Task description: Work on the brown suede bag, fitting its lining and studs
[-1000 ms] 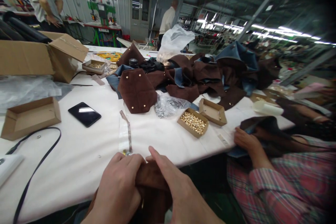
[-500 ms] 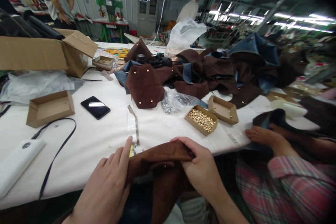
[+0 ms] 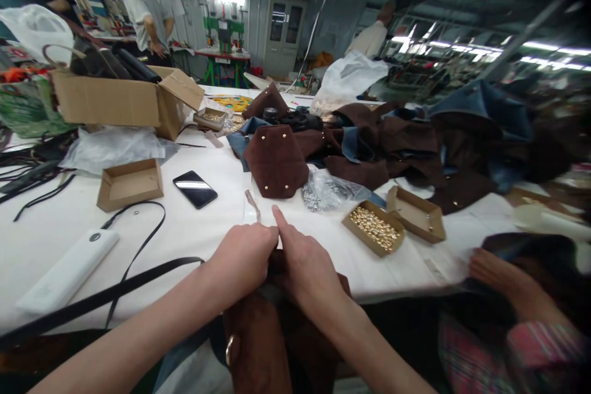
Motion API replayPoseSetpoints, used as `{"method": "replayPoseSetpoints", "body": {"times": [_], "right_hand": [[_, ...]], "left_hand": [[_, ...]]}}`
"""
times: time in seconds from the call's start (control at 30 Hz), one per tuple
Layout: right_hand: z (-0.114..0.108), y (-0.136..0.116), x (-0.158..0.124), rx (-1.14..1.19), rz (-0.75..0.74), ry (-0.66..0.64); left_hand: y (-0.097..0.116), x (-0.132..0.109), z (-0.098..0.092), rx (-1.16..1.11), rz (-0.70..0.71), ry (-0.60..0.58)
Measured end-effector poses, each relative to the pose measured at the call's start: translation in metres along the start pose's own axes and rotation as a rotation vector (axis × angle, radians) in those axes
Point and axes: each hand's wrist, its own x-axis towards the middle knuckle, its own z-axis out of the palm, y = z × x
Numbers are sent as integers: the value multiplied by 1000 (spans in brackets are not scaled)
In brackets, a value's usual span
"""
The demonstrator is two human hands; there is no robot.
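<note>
My left hand (image 3: pixel 244 258) is closed, its fingers pinched at the upper edge of a brown suede-like bag (image 3: pixel 261 341) with a gold-coloured metal ring (image 3: pixel 229 349) on its side. Right beside it, my right hand (image 3: pixel 310 268) grips the same bag, one finger stretched forward along the top. The two hands almost touch, and they hide the part between them. A dark strap (image 3: pixel 138 286) runs from the left edge towards my left wrist. Beyond the hands, a brown piece with several gold studs (image 3: pixel 277 163) lies on the white table (image 3: pixel 221 228).
A carton of gold studs (image 3: pixel 376 228) and another carton (image 3: pixel 418 212) stand at the right. A phone (image 3: pixel 194 189), an open box (image 3: pixel 132 184) and a white device (image 3: pixel 69 271) lie left. A co-worker's hand (image 3: pixel 498 274) works at the right; denim and brown pieces (image 3: pixel 406 135) are heaped behind.
My hands have come together over the bag, and the bag has turned, bringing its metal ring into view. The dark strap now crosses at the left. The view has shifted left.
</note>
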Motion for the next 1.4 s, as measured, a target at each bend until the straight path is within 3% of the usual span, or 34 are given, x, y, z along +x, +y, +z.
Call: {"method": "replayPoseSetpoints", "body": {"times": [0.1, 0.33, 0.43, 0.53, 0.63, 0.77, 0.83, 0.9, 0.97, 1.0, 1.1, 1.2, 1.4], "right_hand": [[5, 5, 15, 62, 79, -114], [24, 16, 35, -119, 90, -306], [29, 23, 39, -125, 100, -283], [32, 25, 37, -151, 113, -227], [40, 24, 28, -217, 90, -64], [45, 20, 10, -305, -117, 391], [43, 16, -1, -257, -272, 535], [42, 13, -13, -188, -483, 487], [47, 11, -22, -121, -648, 301], [52, 10, -25, -90, -661, 198], [68, 8, -25, -41, -382, 4], [75, 3, -17, 16, -108, -88], [62, -10, 1, 151, 83, -122]], "left_hand": [[0, -3, 5, 3, -20, 2], [-20, -10, 17, -107, -154, 24], [-25, -16, 18, -105, -184, -6], [-28, -21, 26, -49, -185, -116], [-32, -21, 41, 12, -172, -243], [-46, -12, 50, 26, -163, -275], [-55, -6, 48, -22, -149, -289], [-60, 0, 45, -76, -146, -309], [-63, 4, 42, -111, -152, -325], [-63, 5, 42, -118, -157, -329], [-61, 6, 40, -120, -168, -337], [-60, 6, 37, -135, -155, -362], [-61, 5, 33, -195, -134, -328]]}}
